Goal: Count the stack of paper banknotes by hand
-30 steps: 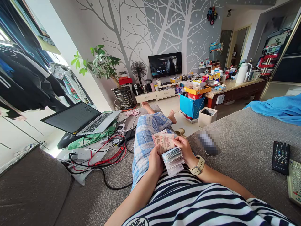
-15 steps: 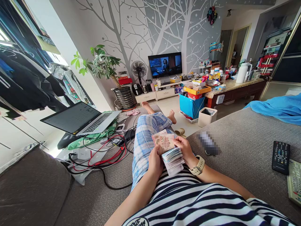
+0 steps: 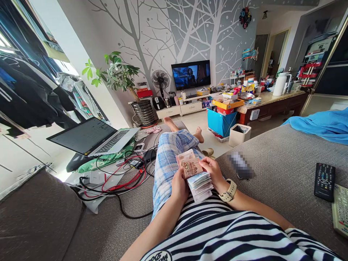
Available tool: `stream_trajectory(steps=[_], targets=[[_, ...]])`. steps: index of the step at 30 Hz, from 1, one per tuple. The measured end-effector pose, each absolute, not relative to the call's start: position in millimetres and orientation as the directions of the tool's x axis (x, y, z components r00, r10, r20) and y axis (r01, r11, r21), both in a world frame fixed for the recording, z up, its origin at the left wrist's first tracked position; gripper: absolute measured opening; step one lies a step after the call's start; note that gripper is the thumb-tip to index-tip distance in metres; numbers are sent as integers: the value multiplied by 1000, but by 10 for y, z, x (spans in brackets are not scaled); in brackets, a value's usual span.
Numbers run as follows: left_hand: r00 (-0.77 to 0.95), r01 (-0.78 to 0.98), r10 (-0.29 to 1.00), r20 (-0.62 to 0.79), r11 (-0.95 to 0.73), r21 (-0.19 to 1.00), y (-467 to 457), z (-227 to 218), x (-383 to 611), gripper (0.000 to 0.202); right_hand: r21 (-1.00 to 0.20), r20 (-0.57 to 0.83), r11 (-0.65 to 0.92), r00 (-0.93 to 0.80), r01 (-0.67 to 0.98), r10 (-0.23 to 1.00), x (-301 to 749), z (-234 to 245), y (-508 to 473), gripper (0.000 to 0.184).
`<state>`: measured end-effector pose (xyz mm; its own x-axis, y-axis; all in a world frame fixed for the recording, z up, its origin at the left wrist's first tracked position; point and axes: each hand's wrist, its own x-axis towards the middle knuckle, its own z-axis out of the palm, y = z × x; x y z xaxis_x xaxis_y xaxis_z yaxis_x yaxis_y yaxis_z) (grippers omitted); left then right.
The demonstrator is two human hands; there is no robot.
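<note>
A bundle of banknotes point(image 3: 199, 185) is held over my lap, its folded lower ends fanned toward my striped shirt point(image 3: 217, 226). At the top of the bundle a brownish 20 note point(image 3: 193, 167) lies in front of pinkish notes point(image 3: 185, 156). My left hand point(image 3: 179, 185) is closed round the bundle's left side, thumb on the front. My right hand point(image 3: 213, 171), with a pale watch point(image 3: 228, 192) on its wrist, pinches the 20 note's right edge. Most of the fingers behind the notes are hidden.
Left on the sofa are a laptop point(image 3: 94, 137) and tangled cables point(image 3: 130, 177). To the right lie a blurred-out object point(image 3: 240, 165), a black remote point(image 3: 324, 181) and a pale remote point(image 3: 340, 210). Beyond my legs stand a bin point(image 3: 239, 135), a blue box point(image 3: 221, 122) and a cluttered table point(image 3: 272, 103).
The 20 note has shifted slightly and tilts a little differently in my fingers. Both hands stay in almost the same place. The television picture has changed.
</note>
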<state>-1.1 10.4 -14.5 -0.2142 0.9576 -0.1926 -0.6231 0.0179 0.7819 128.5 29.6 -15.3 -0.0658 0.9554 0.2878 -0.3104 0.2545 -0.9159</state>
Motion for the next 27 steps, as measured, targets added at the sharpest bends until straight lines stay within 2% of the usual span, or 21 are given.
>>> stream_trajectory(steps=[3,9,12,19,27], targets=[[-225,-611,957,-185,10,792,116,-160,-15,20,-907,295,260,-59,-332,954,1275,-164,309,30],[-139,-662,976,-168,34,748,83,-118,7,29,-874,337,279,-85,-397,938,1262,-180,341,34],[-146,-643,976,-164,33,765,40,-56,23,28,-879,345,298,-63,-372,937,1268,-167,343,30],[-209,-578,967,-149,1,816,-5,-8,20,19,-909,261,246,2,-336,965,1264,-144,348,25],[-170,-549,977,-129,14,836,19,-66,-3,23,-930,298,284,-27,-232,954,1289,-115,305,27]])
